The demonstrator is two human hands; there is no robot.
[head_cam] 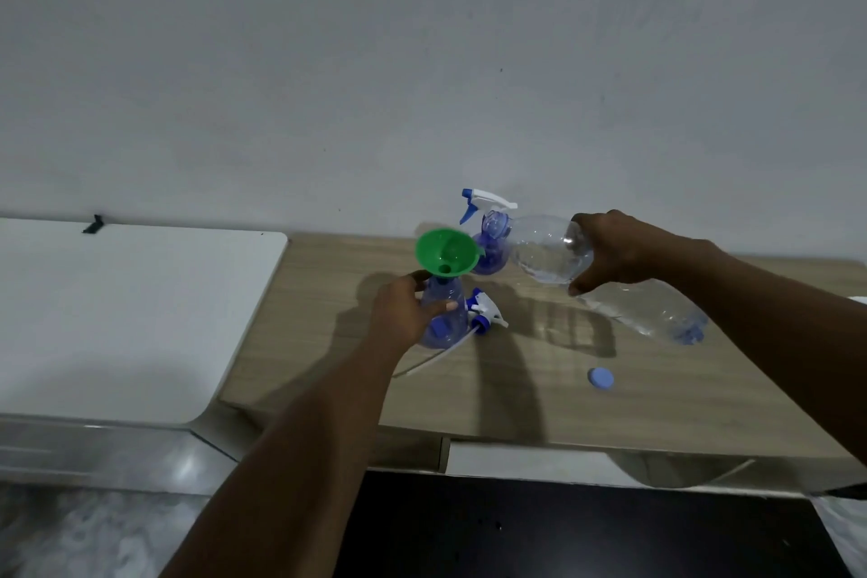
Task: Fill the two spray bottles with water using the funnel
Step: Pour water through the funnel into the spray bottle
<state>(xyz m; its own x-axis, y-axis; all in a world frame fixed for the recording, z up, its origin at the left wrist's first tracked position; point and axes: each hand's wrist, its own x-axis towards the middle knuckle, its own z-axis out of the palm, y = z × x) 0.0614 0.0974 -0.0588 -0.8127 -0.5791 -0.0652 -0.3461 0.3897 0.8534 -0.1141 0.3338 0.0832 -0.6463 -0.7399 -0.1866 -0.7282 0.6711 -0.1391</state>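
My left hand (406, 312) grips a clear blue spray bottle (445, 319) standing on the wooden table (539, 404). A green funnel (448, 251) sits in that bottle's neck. The bottle's trigger head (485, 312) lies beside it, its white tube running toward me. Behind stands the second spray bottle (490, 256), its white and blue trigger head (485, 201) screwed on. My right hand (614, 249) holds a clear plastic water bottle (549, 251) tilted on a slant, its upper end just right of the funnel. Its blue cap (600, 378) lies on the table.
A white tabletop (117, 319) adjoins the wooden table on the left. A plain wall rises right behind the bottles. A black surface (563, 530) lies below the table's front edge.
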